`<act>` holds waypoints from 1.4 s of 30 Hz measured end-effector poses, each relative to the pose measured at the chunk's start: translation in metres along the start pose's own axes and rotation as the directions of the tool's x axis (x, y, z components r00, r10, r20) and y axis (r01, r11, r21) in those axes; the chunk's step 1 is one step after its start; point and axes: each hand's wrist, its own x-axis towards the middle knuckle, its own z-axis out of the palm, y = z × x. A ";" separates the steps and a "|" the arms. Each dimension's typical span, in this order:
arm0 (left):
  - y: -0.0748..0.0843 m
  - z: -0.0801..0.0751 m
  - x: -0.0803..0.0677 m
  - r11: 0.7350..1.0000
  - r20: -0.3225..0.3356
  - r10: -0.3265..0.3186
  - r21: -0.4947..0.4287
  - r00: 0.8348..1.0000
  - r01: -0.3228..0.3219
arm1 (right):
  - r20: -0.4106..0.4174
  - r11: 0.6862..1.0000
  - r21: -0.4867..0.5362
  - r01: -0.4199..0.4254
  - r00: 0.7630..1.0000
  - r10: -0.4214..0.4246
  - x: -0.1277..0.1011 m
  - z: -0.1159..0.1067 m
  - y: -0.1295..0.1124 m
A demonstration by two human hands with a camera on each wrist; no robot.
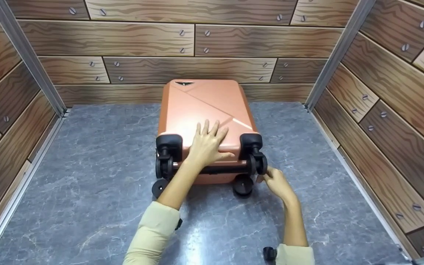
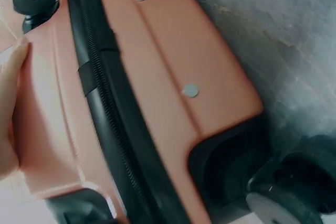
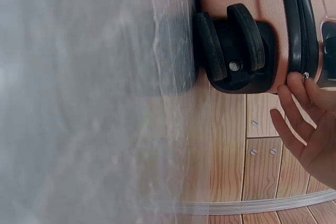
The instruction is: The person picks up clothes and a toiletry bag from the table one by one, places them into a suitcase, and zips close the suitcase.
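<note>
The left hand (image 1: 208, 145) lies spread flat on the zipped-shut suitcase (image 1: 201, 106) while the right hand (image 1: 276, 182), fingers loose, touches its zipper (image 3: 300, 30).

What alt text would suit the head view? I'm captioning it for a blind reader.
A person's left hand rests flat on a copper-coloured suitcase lying on a grey marble floor, while the right hand touches its wheeled end by a wheel. Wood-patterned walls surround them.

- A grey marbled floor (image 1: 87, 191) carried everything, closed in by wood-patterned walls (image 1: 182, 40) on three sides.
- A copper-coloured suitcase (image 1: 204, 106) lay flat on it near the back wall, black wheels (image 1: 242, 185) toward the person.
</note>
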 end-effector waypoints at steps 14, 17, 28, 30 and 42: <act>-0.020 0.014 -0.026 0.995 -0.356 -0.081 0.028 0.931 0.097 | -0.062 0.997 -0.074 0.015 0.998 -0.020 -0.001 0.005 0.001; -0.020 0.016 -0.024 0.993 -0.406 -0.087 0.033 0.910 0.109 | -0.065 0.993 -0.106 0.046 0.996 -0.053 -0.001 0.006 0.001; -0.019 0.013 -0.020 0.991 -0.373 -0.105 0.043 0.922 0.131 | -0.061 0.978 -0.149 0.143 0.986 -0.153 -0.005 0.012 -0.004; -0.019 0.012 -0.020 0.990 -0.365 -0.108 0.049 0.925 0.136 | -0.048 0.975 -0.133 0.180 0.981 -0.188 -0.006 0.015 -0.006; -0.018 0.011 -0.021 0.990 -0.345 -0.115 0.034 0.932 0.135 | -0.029 0.974 -0.137 0.182 0.982 -0.188 -0.010 0.024 -0.015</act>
